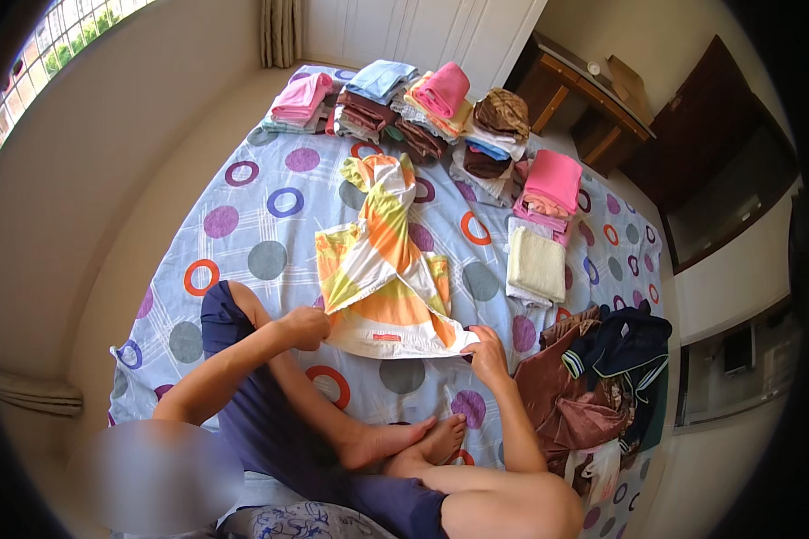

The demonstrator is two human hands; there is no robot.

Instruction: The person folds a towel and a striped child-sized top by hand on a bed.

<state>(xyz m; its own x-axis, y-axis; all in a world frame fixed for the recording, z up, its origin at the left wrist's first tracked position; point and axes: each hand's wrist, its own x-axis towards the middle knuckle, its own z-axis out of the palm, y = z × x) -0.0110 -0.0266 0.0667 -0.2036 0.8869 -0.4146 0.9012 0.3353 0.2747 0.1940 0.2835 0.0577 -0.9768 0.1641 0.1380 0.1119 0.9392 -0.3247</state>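
Observation:
A garment [387, 269] patterned in orange, yellow and white lies partly twisted on the bed in front of me. Its white hem band [364, 343], which bears a small red label [387, 337], is stretched between my two hands. At the band's left end, my left hand [305, 328] pinches the cloth. Gripping the right end is my right hand [487, 352], fingers closed over the edge. Beyond the band, the cloth narrows into a bunched part toward the far end. My crossed legs and bare feet [421, 441] rest just below the garment.
Folded clothes [367, 101] stand in several piles along the bed's far edge. Pink and cream folded cloths [538, 263] lie to the right. A loose heap of clothes [600, 384] sits at the right edge. A patterned sheet [243, 229] covers the bed; a wooden desk [580, 87] stands beyond.

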